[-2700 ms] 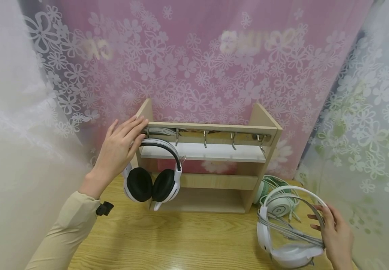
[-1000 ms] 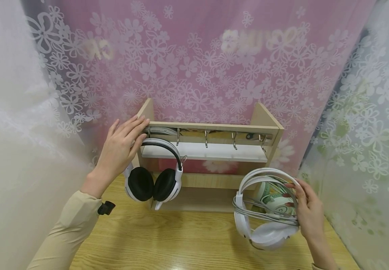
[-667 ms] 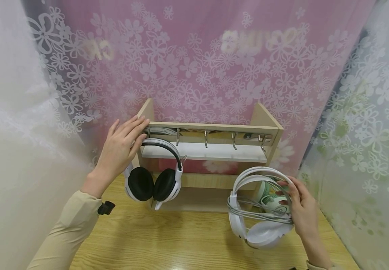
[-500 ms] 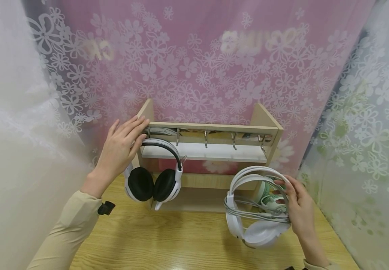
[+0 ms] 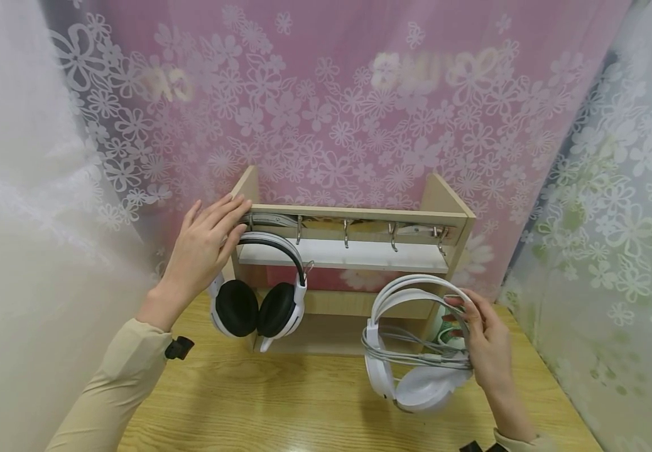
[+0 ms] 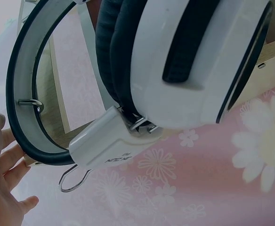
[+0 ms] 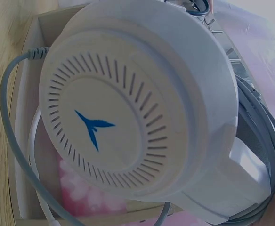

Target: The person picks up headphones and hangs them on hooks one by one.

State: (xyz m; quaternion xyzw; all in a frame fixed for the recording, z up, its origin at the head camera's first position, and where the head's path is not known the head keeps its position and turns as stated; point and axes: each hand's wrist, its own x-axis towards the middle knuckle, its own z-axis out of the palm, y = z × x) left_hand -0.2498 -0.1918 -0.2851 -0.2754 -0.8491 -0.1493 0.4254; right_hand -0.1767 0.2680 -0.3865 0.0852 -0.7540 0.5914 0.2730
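Observation:
My left hand rests on the top left corner of a wooden rack, fingers extended. Just under it, white headphones with black ear pads hang from the leftmost hook; the left wrist view shows that metal hook inside the headband. On the right, my right hand grips the side of white headphones, with grey cable wound round them. They are held up in front of the rack's lower right. Their ear cup, with a blue mark, fills much of the right wrist view.
Several bare metal hooks line the rack's top rail. Green-and-white headphones lie on the wooden table behind my right hand, mostly hidden. A pink flowered curtain stands behind, with pale curtains at both sides.
My right hand has carried the white headphones from the far right leftward, toward the rack, and now covers most of the green-and-white pair. The left hand stays on the rack.

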